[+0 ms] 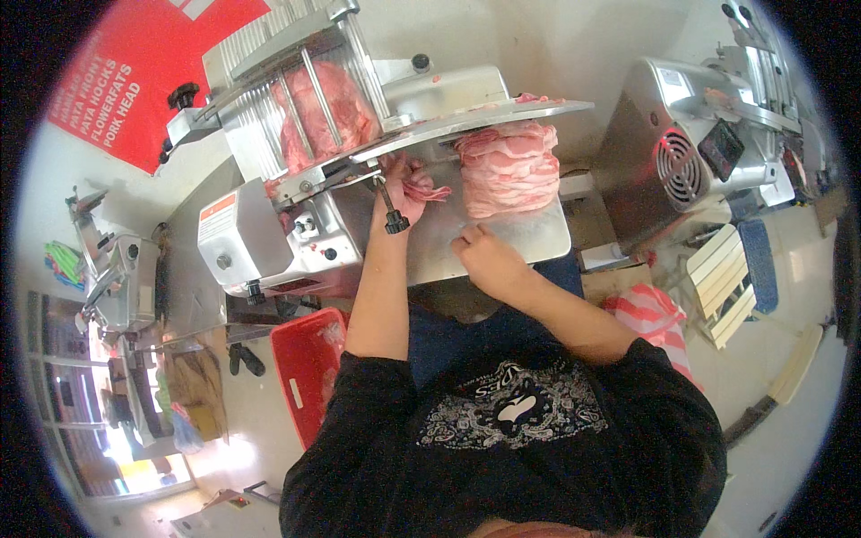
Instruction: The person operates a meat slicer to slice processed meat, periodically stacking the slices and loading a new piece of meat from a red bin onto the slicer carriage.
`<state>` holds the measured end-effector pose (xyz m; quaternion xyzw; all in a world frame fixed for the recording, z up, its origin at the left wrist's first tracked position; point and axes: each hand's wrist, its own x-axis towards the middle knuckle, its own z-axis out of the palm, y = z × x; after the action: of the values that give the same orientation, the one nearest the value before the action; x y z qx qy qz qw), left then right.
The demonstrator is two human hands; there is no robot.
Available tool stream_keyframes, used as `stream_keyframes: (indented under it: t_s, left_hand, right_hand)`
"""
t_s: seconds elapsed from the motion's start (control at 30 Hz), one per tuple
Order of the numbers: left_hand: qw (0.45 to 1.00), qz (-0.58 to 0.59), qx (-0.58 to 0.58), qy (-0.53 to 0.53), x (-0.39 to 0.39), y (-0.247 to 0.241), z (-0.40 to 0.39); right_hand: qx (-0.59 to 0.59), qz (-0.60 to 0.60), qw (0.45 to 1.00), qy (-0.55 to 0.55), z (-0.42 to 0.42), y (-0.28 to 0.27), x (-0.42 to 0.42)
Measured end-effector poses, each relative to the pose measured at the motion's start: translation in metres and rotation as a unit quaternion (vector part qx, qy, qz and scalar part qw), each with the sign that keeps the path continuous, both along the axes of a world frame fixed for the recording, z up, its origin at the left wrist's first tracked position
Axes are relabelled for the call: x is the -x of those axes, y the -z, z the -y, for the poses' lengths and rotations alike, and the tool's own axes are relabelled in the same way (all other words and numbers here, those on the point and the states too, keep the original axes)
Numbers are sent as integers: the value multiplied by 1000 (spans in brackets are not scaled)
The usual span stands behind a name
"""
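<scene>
A meat slicer [245, 235] stands before me, with a large block of red meat [326, 111] behind the bars of its carriage. Under the slicer's blade edge, my left hand [407, 188] holds a thin slice of meat [427, 194] that hangs from its fingers. Part of that hand is hidden by the slicer's black-knobbed rod. A tall stack of pale pink meat slices [510, 171] rests on the metal tray [548, 232]. My right hand [488, 259] is at the tray's near edge, below the stack, its fingers curled; whether anything is inside them cannot be seen.
Another slicer [672, 134] stands at the right, and one more [128, 282] at the far left. A red plastic crate [289, 363] is below on the left. On the right are a striped red and white bag [649, 313], a cardboard box [615, 279] and a slatted wooden chair [720, 276].
</scene>
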<state>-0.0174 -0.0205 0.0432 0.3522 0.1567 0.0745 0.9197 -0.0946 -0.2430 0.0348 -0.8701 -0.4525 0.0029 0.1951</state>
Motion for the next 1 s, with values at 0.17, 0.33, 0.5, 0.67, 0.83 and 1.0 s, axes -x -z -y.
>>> stream_keyframes:
  t_s: [0.17, 0.33, 0.5, 0.67, 0.83, 1.0]
  left_hand:
    - [985, 5, 96, 140, 2, 4, -1]
    - [990, -29, 123, 59, 12, 11, 0]
    - [996, 15, 51, -66, -6, 19, -10]
    - [978, 126, 84, -144, -27, 20, -7]
    - [970, 206, 93, -87, -29, 22, -13]
    - [981, 174, 87, 7, -21, 29, -17]
  right_hand:
    - [-84, 20, 995, 58, 40, -3, -12]
    - [-313, -8, 935, 169, 116, -42, -37]
    - [-470, -93, 825, 299, 166, -43, -81]
    - [-326, -38, 879, 347, 174, 6, -127]
    - [-308, 25, 860, 406, 165, 13, -130]
    - [-355, 53, 880, 310, 126, -7, -78]
